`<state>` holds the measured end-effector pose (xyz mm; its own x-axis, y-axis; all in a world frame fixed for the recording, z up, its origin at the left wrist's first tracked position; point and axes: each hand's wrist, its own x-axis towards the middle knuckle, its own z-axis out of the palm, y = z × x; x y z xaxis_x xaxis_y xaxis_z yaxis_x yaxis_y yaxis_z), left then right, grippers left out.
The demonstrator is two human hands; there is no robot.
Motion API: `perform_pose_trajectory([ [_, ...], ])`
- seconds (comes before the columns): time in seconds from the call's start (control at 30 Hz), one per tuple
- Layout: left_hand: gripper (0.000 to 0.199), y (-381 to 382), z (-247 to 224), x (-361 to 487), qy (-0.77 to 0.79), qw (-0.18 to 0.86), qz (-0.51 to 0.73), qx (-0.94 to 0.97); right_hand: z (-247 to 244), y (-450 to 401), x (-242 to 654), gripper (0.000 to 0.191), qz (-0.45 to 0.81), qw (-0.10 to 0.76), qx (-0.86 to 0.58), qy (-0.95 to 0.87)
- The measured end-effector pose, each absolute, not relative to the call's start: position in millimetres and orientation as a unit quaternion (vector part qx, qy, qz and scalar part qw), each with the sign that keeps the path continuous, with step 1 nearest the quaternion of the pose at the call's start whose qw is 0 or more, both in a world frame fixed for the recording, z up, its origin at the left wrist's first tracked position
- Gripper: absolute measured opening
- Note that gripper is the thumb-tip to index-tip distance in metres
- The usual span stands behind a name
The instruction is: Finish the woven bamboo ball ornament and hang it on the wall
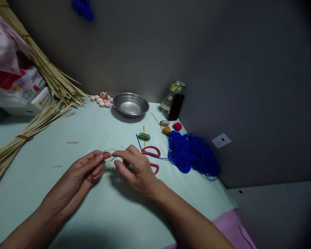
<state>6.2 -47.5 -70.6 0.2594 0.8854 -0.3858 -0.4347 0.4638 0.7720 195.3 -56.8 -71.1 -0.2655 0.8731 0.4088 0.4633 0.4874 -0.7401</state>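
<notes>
My left hand (86, 169) pinches a small thin ring (109, 150), which looks bent from a pale straw-like strip. Close on its right is my right hand (136, 167), index fingertip at the ring's edge and thumb held apart from the finger. Whether that fingertip presses on the ring I cannot tell. Red-handled scissors (158, 151) lie behind and partly under my right hand, their blades hidden. Just beyond them is a green thread bundle (144, 137), lying across a thin strip. A blue strand runs from the scissors to a heap of blue yarn (191, 152).
Bundled straw strips (28, 135) lie at left, beside tissue packs (28, 90). Along the back are pinkish egg-shaped pieces (101, 103), a steel bowl (131, 105), a spray bottle (168, 100) and a phone (176, 107). Small yellow (166, 130) and red yarn balls (177, 126) sit nearby.
</notes>
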Motion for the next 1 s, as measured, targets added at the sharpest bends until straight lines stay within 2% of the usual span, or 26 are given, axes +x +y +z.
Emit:
perform_pose_trajectory([
  [0.1, 0.031, -47.2, -73.1, 10.3, 0.422, 0.75, 0.438, 0.259, -77.5, -58.4, 193.0, 0.028, 0.173, 0.333, -0.466, -0.801],
  [0.17, 0.031, -47.0, -75.7, 12.0, 0.43, 0.748, 0.428, 0.269, -79.5, -58.4, 191.9, 0.023, 0.18, 0.317, -0.487, -0.794],
  [0.33, 0.028, -48.8, -78.4, 9.7, 0.447, 0.724, 0.414, 0.322, -75.4, -59.9, 191.0, 0.008, 0.314, 0.4, -0.467, -0.723],
  [0.5, 0.028, -48.7, -78.9, 6.4, 0.445, 0.686, 0.401, 0.413, -68.4, -63.3, 192.4, 0.01, 0.314, 0.433, -0.424, -0.731],
  [0.7, 0.03, -39.6, -83.9, -2.8, 0.49, 0.603, 0.42, 0.47, -63.8, -67.7, 194.3, 0.008, 0.399, 0.32, -0.347, -0.786],
  [0.8, 0.027, -35.6, -82.2, -7.1, 0.536, 0.525, 0.421, 0.51, -58.8, -72.3, 193.0, 0.008, 0.412, 0.274, -0.296, -0.817],
  [0.9, 0.019, -36.5, -82.4, -5.3, 0.515, 0.447, 0.407, 0.607, -49.0, -73.5, 194.2, 0.01, 0.411, 0.325, -0.288, -0.801],
  [1.0, 0.013, -43.3, -88.6, 1.9, 0.448, 0.481, 0.4, 0.639, -42.2, -67.3, 199.7, 0.013, 0.506, 0.403, -0.287, -0.707],
])
